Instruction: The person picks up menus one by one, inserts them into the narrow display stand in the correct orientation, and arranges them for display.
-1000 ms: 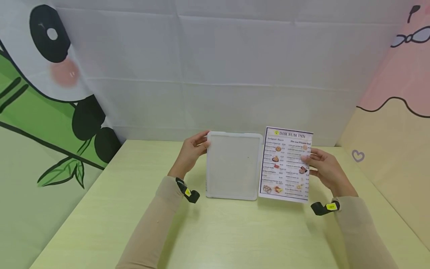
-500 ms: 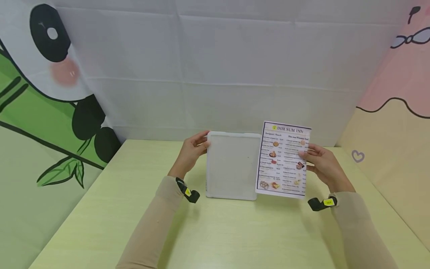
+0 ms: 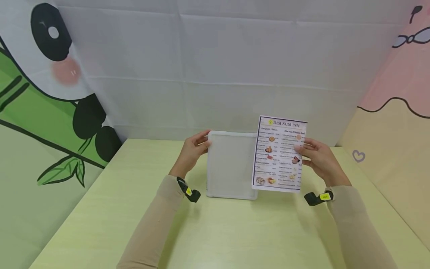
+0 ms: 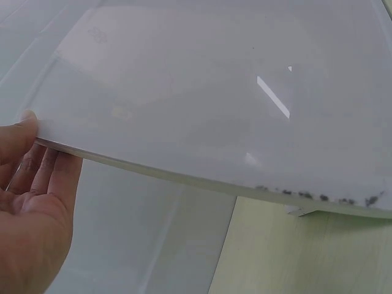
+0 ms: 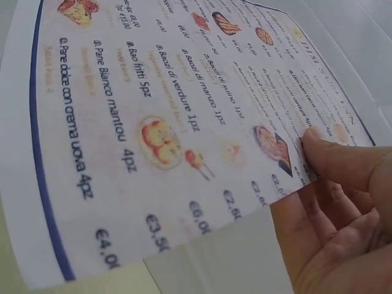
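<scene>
A white framed panel [image 3: 231, 166], like a menu stand, is upright on the table in the head view. My left hand [image 3: 190, 154] grips its upper left edge, thumb in front and fingers behind; in the left wrist view dark scuffs mark the panel's [image 4: 184, 104] edge. My right hand [image 3: 322, 158] pinches the right edge of a printed "DIM SUM INN" menu sheet [image 3: 279, 155], slightly tilted and held above the table. The sheet's left side overlaps the panel's right edge in the head view. In the right wrist view the thumb [image 5: 343, 159] lies on the sheet's printed face.
The pale yellow-green table [image 3: 215, 231] stretches in front of the panel. A white cloth backdrop [image 3: 218, 74] hangs behind it. Printed cartoon walls stand at the left [image 3: 60, 123] and the right [image 3: 396, 157].
My right hand has moved left and up with the menu sheet, which now covers the panel's right edge. My left hand and the panel have stayed in place.
</scene>
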The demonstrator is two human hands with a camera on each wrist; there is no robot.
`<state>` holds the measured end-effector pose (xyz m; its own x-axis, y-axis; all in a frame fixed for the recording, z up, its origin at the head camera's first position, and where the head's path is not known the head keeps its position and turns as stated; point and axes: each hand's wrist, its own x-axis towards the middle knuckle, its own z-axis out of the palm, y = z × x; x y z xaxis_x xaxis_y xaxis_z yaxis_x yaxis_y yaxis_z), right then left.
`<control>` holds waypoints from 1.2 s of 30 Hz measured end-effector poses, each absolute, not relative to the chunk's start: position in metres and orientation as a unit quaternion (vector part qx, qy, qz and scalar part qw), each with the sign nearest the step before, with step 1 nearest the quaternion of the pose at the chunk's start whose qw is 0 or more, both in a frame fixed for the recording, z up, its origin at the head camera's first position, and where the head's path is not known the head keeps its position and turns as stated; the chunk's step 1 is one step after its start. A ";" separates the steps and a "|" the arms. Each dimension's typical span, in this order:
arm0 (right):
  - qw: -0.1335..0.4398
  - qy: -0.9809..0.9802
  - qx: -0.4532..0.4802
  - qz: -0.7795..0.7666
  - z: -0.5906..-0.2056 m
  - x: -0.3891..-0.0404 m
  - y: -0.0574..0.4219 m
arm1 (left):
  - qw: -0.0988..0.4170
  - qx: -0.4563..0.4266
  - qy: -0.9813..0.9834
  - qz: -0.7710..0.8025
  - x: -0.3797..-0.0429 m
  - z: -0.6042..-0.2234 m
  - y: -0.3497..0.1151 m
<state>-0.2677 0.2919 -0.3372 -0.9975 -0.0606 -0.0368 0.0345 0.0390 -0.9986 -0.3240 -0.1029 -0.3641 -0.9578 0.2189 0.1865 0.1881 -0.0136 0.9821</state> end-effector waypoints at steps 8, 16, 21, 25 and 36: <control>0.023 0.730 -0.020 -0.682 -0.327 -0.272 0.282 | 0.012 0.138 0.701 0.700 -0.325 -0.364 -0.103; 0.032 0.722 -0.017 -0.691 -0.320 -0.273 0.275 | 0.011 0.133 0.702 0.699 -0.323 -0.363 -0.102; 0.033 0.725 -0.013 -0.688 -0.316 -0.274 0.270 | 0.013 0.133 0.705 0.697 -0.324 -0.364 -0.103; 0.030 0.726 -0.015 -0.686 -0.314 -0.276 0.266 | 0.012 0.133 0.704 0.697 -0.324 -0.365 -0.103; 0.025 0.727 -0.016 -0.686 -0.307 -0.282 0.256 | 0.014 0.131 0.704 0.698 -0.327 -0.368 -0.104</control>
<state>-0.2821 0.2556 -0.3074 -0.9983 -0.0569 -0.0142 0.0108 0.0588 -0.9982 -0.3267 -0.1036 -0.3676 -0.9655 0.2027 0.1633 0.1649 -0.0091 0.9863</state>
